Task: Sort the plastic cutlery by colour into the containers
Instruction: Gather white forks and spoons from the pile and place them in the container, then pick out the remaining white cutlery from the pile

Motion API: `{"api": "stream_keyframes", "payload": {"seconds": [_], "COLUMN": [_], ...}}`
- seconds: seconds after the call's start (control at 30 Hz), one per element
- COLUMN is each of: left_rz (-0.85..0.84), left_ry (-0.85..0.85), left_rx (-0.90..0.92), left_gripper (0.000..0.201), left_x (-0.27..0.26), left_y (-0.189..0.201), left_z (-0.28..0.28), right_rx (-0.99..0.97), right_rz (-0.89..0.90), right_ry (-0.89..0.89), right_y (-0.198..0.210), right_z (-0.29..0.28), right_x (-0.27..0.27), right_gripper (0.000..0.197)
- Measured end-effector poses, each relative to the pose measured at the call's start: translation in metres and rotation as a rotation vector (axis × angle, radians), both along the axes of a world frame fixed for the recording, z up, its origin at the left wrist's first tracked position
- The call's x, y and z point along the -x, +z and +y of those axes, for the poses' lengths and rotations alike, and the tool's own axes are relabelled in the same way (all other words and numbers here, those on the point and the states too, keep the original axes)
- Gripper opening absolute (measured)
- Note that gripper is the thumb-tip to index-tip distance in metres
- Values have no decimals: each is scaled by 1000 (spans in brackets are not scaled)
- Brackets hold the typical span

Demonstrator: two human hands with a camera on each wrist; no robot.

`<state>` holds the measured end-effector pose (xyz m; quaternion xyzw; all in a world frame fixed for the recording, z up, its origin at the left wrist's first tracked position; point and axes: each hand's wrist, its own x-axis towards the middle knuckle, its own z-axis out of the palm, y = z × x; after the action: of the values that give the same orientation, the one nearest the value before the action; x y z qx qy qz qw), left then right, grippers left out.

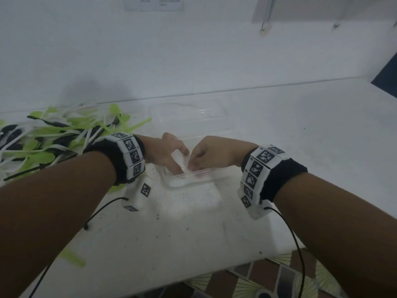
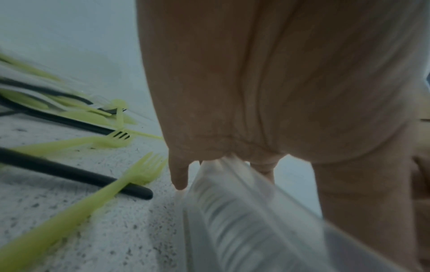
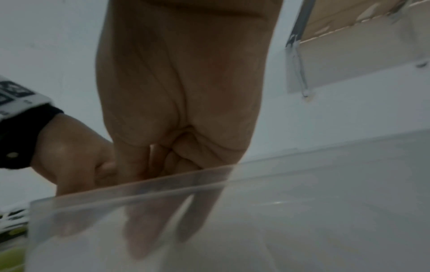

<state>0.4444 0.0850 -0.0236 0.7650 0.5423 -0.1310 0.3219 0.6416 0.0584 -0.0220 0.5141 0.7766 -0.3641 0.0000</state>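
A clear plastic container (image 1: pixel 189 182) stands mid-table, empty as far as I can see. My left hand (image 1: pixel 171 155) grips its left corner, fingers curled over the rim (image 2: pixel 232 220). My right hand (image 1: pixel 206 153) hooks its fingers down inside the near wall (image 3: pixel 302 211); they show through the plastic and the thumb is hidden. A mixed pile of green, white and black plastic cutlery (image 1: pixel 53 136) lies on the table to the left. Close to my left hand (image 2: pixel 267 92) a green fork (image 2: pixel 139 171) lies across a black handle (image 2: pixel 69 174).
A second clear container (image 1: pixel 189 112) sits behind the first, near the wall. One green piece (image 1: pixel 72 260) lies alone by the table's front left edge. Tiled floor (image 1: pixel 279 280) shows past the front edge. A shelf bracket (image 1: pixel 266 16) hangs on the wall.
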Motion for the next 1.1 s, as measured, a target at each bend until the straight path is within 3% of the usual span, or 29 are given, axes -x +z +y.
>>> {"api": "stream_keyframes", "payload": {"seconds": [0.07, 0.13, 0.23, 0.43, 0.63, 0.7, 0.77, 0.83, 0.9, 0.97, 1.03, 1.1], "left_rz": [27, 36, 33, 41, 15, -123, -361, -487, -413, -313, -219, -99], "left_ry": [-16, -18, -24, -20, -9, 73, 197, 287, 304, 326, 381, 397], "left_rx": [-30, -38, -40, -33, -31, -3, -71, -265, -470, -551, -525, -444], "left_gripper": [78, 79, 78, 77, 74, 61, 36, 23, 22, 24, 34, 62], "left_x": [-2, -2, -1, 0, 4, 6, 8, 18, 40, 70, 103, 132], "left_y": [-2, -2, -1, -4, -6, -3, 1, 8, 20, 34, 45, 53], "left_z": [0, -1, -2, 1, 4, -1, -5, -9, -13, -17, -23, -35], "right_rx": [-77, -160, -104, -84, -82, -148, -285, -399, -402, -328, -237, -153], "right_rz": [-47, -236, -393, -405, -391, -384, -327, -198, -35, 148, 283, 343], "right_ry": [-85, -139, -221, -261, -340, -353, -372, -378, -367, -364, -337, -274], "right_y": [2, 5, 3, 2, -2, -3, 1, 9, 21, 30, 37, 42], "right_z": [0, 0, -3, -9, -6, -7, -7, -4, 0, 4, 6, 6], "right_x": [-13, -29, -45, -28, -26, -24, -19, -9, 8, 31, 58, 88], "right_gripper": [23, 34, 37, 56, 45, 46, 39, 33, 32, 32, 40, 59]}}
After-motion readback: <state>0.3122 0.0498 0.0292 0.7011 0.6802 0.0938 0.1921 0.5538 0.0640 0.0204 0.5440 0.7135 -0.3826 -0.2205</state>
